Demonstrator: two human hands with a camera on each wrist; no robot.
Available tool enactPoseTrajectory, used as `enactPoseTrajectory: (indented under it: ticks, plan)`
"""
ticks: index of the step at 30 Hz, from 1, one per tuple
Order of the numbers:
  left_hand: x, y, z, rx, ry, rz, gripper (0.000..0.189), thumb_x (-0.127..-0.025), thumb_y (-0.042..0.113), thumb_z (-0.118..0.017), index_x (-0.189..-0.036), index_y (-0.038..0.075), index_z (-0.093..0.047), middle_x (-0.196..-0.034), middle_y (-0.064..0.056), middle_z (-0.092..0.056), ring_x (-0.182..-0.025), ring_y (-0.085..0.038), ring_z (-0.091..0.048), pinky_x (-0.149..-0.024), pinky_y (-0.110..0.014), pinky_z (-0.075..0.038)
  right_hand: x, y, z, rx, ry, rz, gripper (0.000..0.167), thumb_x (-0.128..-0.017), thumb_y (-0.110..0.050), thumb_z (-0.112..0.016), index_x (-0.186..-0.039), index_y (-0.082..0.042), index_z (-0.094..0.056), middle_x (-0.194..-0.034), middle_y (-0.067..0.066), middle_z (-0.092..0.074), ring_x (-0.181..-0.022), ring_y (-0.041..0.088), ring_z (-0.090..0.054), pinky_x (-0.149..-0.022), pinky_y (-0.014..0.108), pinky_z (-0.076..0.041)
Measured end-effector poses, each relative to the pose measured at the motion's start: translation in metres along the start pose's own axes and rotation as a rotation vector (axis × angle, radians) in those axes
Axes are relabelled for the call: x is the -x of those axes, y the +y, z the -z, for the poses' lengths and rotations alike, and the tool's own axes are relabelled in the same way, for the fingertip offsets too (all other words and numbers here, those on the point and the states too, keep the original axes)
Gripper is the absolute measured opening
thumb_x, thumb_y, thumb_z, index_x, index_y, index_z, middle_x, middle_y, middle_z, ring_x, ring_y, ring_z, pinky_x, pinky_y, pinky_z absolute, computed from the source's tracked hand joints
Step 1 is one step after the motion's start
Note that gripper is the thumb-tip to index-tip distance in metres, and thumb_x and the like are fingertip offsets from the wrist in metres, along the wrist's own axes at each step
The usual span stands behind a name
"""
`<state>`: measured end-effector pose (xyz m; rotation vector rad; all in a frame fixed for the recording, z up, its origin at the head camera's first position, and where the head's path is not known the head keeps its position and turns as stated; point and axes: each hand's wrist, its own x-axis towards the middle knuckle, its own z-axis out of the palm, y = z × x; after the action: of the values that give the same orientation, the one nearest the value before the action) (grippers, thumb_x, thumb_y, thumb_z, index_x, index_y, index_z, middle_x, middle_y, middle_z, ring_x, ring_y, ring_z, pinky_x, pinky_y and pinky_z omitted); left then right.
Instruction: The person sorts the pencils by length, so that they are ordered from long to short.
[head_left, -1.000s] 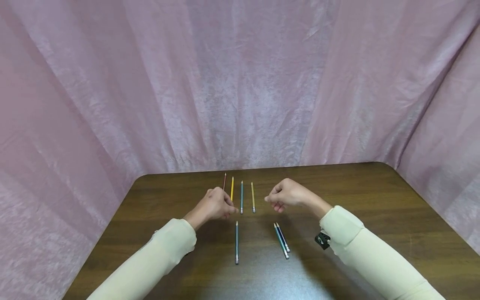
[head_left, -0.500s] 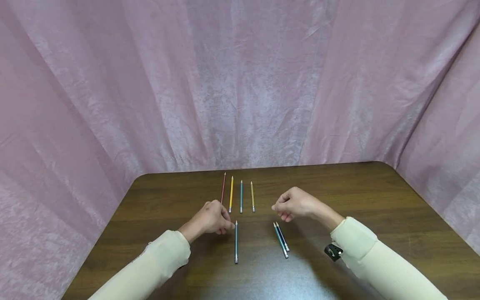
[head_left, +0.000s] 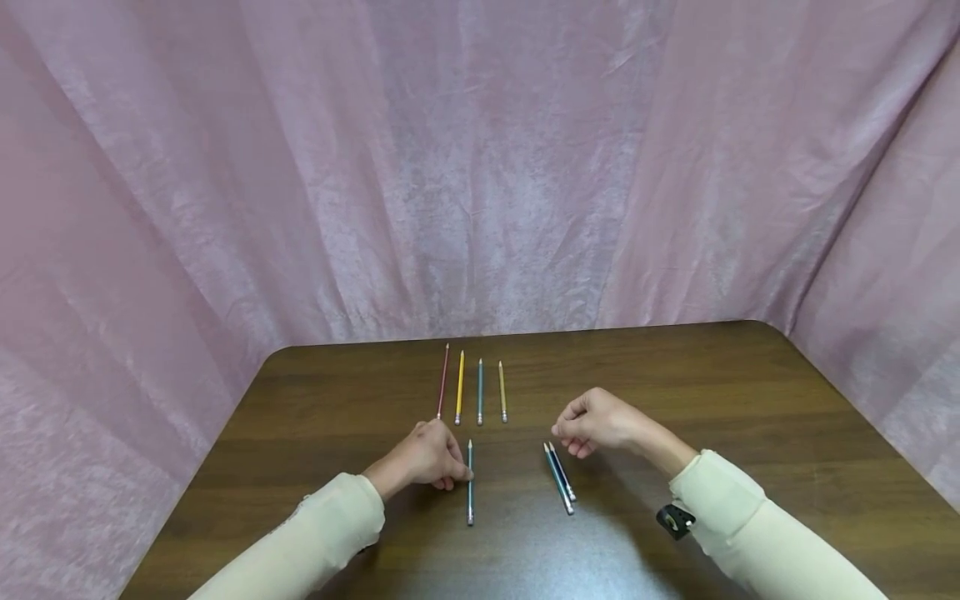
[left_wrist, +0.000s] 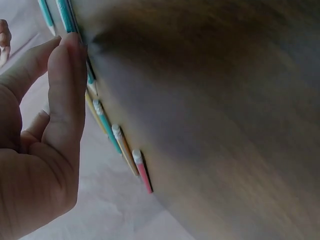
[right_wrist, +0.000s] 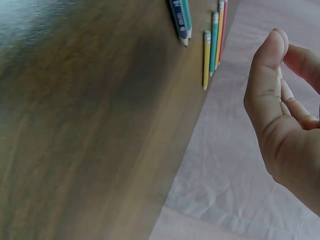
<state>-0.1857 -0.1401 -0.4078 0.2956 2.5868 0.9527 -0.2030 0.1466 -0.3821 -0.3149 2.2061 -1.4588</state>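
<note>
In the head view, my left hand is at a single green pencil lying on the table. Its thumb and fingertips come together on the pencil's shaft, tip end pointing away from me. The left wrist view has the fingertips overlapping the same pencil. My right hand hovers just beyond a side-by-side pair, a green pencil and a dark blue pencil. Thumb and index finger meet at the tips in the right wrist view, with nothing held between them; the other fingers curl loosely.
Farther back stands a row of pencils lying parallel: a red pencil, a yellow pencil, a teal pencil and a pale yellow pencil. The brown wooden table ends at a pink curtain.
My left hand has come back from the rear row toward me and reached the single green pencil. My right hand has drifted toward me and slightly right. The pencils lie as before.
</note>
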Motion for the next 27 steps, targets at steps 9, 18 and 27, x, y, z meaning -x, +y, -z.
enactPoseTrajectory:
  ticks: [9,18,27]
  plan:
    - [-0.003,0.001,-0.009,-0.010,0.011,-0.029,0.025,-0.076,0.007,-0.086,-0.061,0.008,-0.066,-0.050,-0.003,-0.062,-0.044,-0.010,-0.061,-0.045,-0.024,-0.055,0.003,0.011,-0.004,-0.018,-0.007,-0.005,0.012,-0.091,0.000,-0.064,-0.093,0.012,-0.066,-0.071,0.007,-0.063,-0.062,0.012,-0.061,-0.059,0.027,-0.059]
    - [-0.006,0.009,-0.016,-0.032,-0.003,-0.018,0.025,-0.079,0.004,-0.082,-0.059,0.006,-0.068,-0.050,-0.001,-0.063,-0.044,-0.011,-0.062,-0.045,-0.023,-0.054,0.003,0.021,-0.013,0.024,-0.018,-0.030,0.007,-0.090,0.002,-0.065,-0.089,0.008,-0.068,-0.072,0.008,-0.066,-0.060,0.012,-0.061,-0.057,0.027,-0.059]
    - [-0.010,0.016,-0.019,-0.093,0.005,0.004,0.024,-0.079,0.003,-0.078,-0.058,0.009,-0.067,-0.048,0.001,-0.062,-0.044,-0.011,-0.063,-0.044,-0.022,-0.053,0.004,0.028,-0.021,0.037,-0.010,-0.042,0.007,-0.089,0.002,-0.067,-0.087,0.008,-0.069,-0.066,0.006,-0.062,-0.057,0.011,-0.060,-0.054,0.025,-0.058]
